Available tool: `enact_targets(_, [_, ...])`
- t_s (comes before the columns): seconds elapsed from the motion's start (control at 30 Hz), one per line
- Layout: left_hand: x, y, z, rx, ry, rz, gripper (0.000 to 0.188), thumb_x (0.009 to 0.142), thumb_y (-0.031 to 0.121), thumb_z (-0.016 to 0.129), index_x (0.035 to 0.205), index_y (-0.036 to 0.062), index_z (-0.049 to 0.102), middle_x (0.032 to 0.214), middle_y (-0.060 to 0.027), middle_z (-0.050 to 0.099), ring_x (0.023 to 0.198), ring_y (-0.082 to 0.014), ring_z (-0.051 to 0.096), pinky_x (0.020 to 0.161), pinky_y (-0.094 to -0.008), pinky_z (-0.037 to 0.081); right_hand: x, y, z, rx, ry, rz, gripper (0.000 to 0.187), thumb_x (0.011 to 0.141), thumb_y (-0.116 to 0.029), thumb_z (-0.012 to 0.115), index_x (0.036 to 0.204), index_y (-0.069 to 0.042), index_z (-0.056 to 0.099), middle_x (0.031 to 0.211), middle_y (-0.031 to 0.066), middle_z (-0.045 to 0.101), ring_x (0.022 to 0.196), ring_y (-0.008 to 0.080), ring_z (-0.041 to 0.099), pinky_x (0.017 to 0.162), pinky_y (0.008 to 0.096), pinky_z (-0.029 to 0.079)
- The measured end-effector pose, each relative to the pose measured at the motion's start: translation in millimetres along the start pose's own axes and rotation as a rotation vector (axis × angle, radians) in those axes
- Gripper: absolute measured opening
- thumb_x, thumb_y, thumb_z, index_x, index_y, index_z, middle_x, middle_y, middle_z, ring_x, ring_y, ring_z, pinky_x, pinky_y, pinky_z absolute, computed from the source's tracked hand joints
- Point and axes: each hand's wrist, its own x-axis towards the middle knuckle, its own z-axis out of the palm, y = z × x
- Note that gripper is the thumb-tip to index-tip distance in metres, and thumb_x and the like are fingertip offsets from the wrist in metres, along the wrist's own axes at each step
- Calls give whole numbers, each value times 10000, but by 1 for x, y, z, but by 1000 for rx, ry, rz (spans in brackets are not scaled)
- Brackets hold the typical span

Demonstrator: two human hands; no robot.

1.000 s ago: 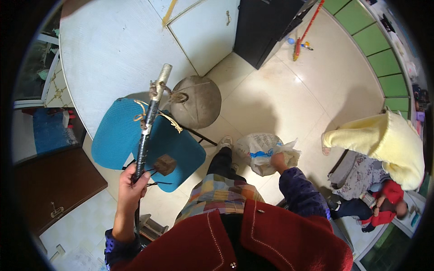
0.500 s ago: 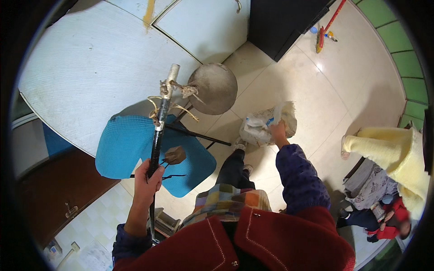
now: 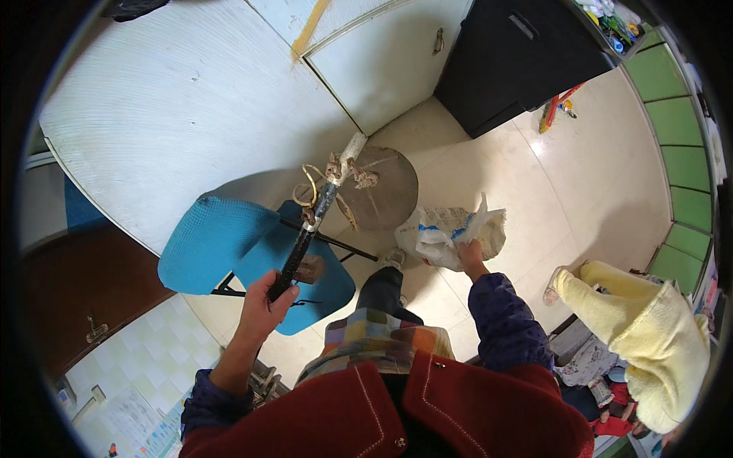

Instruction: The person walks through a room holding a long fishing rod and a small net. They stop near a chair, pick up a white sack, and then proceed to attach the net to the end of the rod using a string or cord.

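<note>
My left hand (image 3: 271, 305) is closed around a black pole (image 3: 304, 248) with a silver end; the pole leans up and to the right. Cord and brown scraps of cloth are tied near its upper part. A small brown lump (image 3: 309, 269), unclear in kind, shows beside the pole just beyond my fingers. With my right hand (image 3: 473, 258) I grip the edge of a crumpled whitish plastic bag (image 3: 439, 248) with blue patches, low over the floor by my shoe. What the bag holds is hidden.
A blue chair (image 3: 214, 244) stands at my left, with a round stool (image 3: 389, 183) beyond it. White cabinets (image 3: 183, 99) and a black cabinet (image 3: 519, 61) line the far side. A red broom (image 3: 551, 114) lies beyond. At right is a person in yellow trousers (image 3: 649, 328), another in red partly behind.
The pole now tilts farther right, its silver end over the stool's edge. My right hand still grips the bag, its edge pulled upward. The view has shifted, and the person in yellow appears closer.
</note>
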Motion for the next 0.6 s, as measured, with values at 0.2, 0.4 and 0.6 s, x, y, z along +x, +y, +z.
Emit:
enact_targets(0.2, [5, 1, 8, 154, 42, 36, 199, 815, 116, 610, 719, 50, 449, 564, 44, 393, 489, -22, 356, 421, -198, 276, -27, -59, 5, -572, -90, -244, 381, 743, -216, 547, 1051, 4, 501, 903, 237, 593, 843, 373, 585, 734, 456, 456])
enact_targets(0.4, [-6, 2, 35, 81, 16, -15, 191, 813, 105, 604, 716, 42, 452, 551, 33, 413, 478, -28, 381, 421, -201, 290, -91, -201, -20, -537, -134, -416, 528, 766, -111, 532, 1256, -58, 342, 895, 194, 605, 790, 366, 593, 665, 430, 478])
enact_targets(0.6, [-45, 1, 62, 102, 49, 18, 190, 808, 90, 604, 706, 39, 453, 532, 38, 401, 482, -18, 379, 428, -199, 279, -152, -308, -23, 49, -19, -1022, 398, 756, 27, 573, 1132, -74, 488, 956, 137, 575, 758, 238, 592, 587, 283, 476])
